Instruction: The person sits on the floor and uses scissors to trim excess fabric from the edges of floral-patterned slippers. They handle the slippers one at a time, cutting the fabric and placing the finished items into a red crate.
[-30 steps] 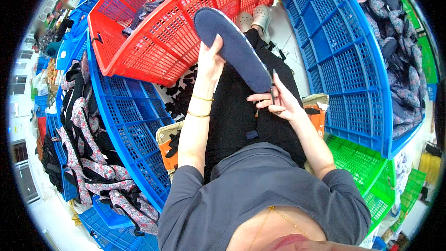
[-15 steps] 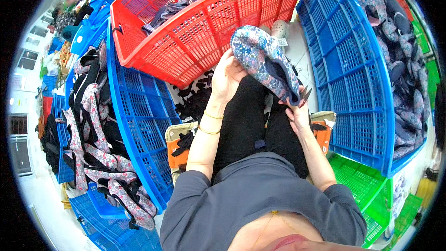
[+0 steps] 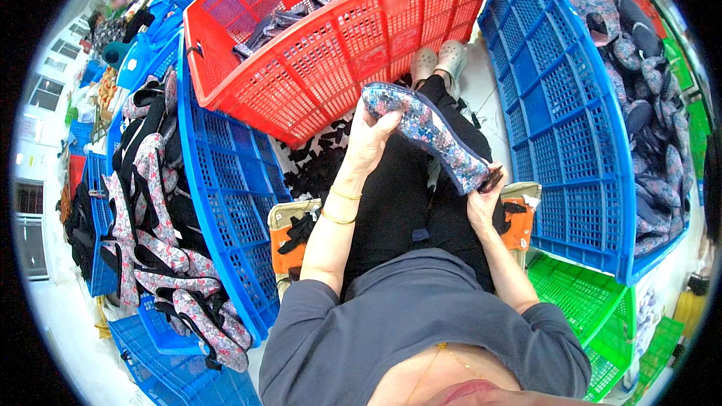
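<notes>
A blue floral fabric slipper [image 3: 432, 131] is stretched between my two hands above my lap, its side turned up. My left hand [image 3: 367, 139] grips the wide end, with the thumb pressed on the fabric. At the narrower end, my right hand [image 3: 485, 201] pinches the slipper's edge. A dark piece of small scissors [image 3: 493, 177] shows at the right fingers; the rest is hidden in that hand. The slipper's underside cannot be seen.
A red crate [image 3: 338, 60] with a few dark slippers stands ahead. Blue crates flank me; the left [image 3: 226, 173] adjoins pink floral slippers [image 3: 154, 188], the right [image 3: 560, 120] more blue ones [image 3: 662, 158]. A green crate [image 3: 579, 293] sits low right. Black scraps [image 3: 316, 169] litter the floor.
The slipper has come lower and been turned, so its opening faces away and its side shows. Both hands have shifted downward with it, and the scissors' blades have swung mostly out of sight.
</notes>
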